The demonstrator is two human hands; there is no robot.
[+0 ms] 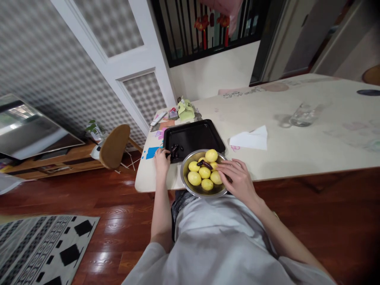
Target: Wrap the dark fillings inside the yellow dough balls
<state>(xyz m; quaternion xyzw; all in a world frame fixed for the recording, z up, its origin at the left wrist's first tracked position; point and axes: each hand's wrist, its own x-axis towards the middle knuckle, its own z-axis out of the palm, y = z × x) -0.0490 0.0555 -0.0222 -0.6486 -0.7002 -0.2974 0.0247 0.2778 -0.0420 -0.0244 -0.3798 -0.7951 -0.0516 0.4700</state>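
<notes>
A metal bowl at the table's near edge holds several yellow lemons. Dark brown, elongated pieces, whose kind I cannot make out, lie on top of the fruit. My right hand reaches over the bowl's right side, fingers stretched out and resting against the lemons there. Behind the bowl is a black tray, with several small dark pieces in its near left corner. My left hand is at that corner, its fingertips pinched together beside the pieces; what they grip is hidden.
A folded white paper lies right of the tray, and a clear glass stands farther right. At the table's far left are a yellow-green package and a white remote. A wooden chair is beyond the left edge.
</notes>
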